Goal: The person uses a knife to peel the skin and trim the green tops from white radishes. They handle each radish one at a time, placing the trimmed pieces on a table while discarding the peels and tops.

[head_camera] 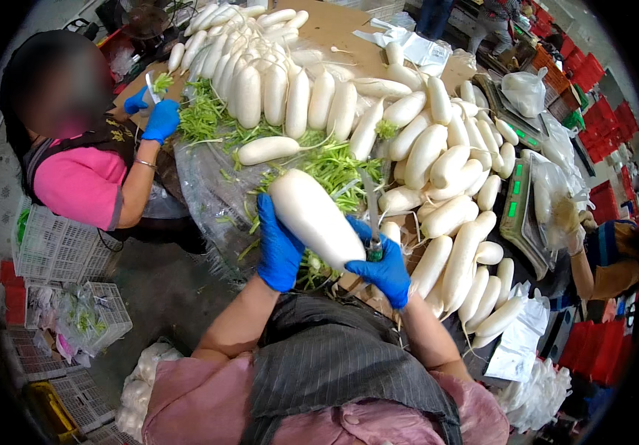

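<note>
A large white daikon radish (316,217) is held up before me, tilted, over the work table. My left hand (279,245), in a blue glove, supports it along its left side. At its lower right end is my right hand (383,270), also gloved in blue, gripping a knife (374,222) with a green handle and touching the radish with its fingers. The blade points away from me. Cut green radish tops (330,167) lie beneath and beyond the held radish. One loose daikon (268,150) with a long thin root lies just past them.
Daikon radishes (297,103) are heaped along the far side, and another pile (453,172) spreads to the right. Digital scales (514,194) stand at the right edge, near a person's hand (574,242). A co-worker in blue gloves (161,119) holds a knife at left. Plastic crates (60,245) stand lower left.
</note>
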Tool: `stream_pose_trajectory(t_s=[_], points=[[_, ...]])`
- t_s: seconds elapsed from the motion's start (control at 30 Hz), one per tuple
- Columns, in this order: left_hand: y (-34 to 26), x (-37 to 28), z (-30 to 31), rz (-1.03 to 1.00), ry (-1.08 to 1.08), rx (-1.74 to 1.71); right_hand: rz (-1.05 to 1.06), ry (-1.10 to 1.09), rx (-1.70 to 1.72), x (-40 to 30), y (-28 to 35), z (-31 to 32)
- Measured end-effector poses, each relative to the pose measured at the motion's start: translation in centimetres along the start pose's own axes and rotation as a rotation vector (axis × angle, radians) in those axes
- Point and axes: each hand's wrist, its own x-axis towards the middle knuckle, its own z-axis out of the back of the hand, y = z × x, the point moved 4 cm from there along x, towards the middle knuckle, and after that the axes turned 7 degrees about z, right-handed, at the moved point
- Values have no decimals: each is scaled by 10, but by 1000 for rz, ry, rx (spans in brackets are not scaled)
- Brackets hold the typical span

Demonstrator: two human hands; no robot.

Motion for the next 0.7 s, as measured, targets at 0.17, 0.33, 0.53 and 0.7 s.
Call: stream_pose_trajectory(t_s=[0.17, 0.33, 0.53, 0.7], points=[[-9, 21, -17, -156, -21, 263, -204, -138, 297, -26, -10, -19], [3, 41, -7, -197, -97, 332, -71, -116, 175, -28, -8, -13], [-12, 92, 26, -82, 80, 74, -343, 3, 1261, -65, -42, -2], [-105, 135, 65, -858, -269, 1915, -281, -453, 779, -116, -51, 53]])
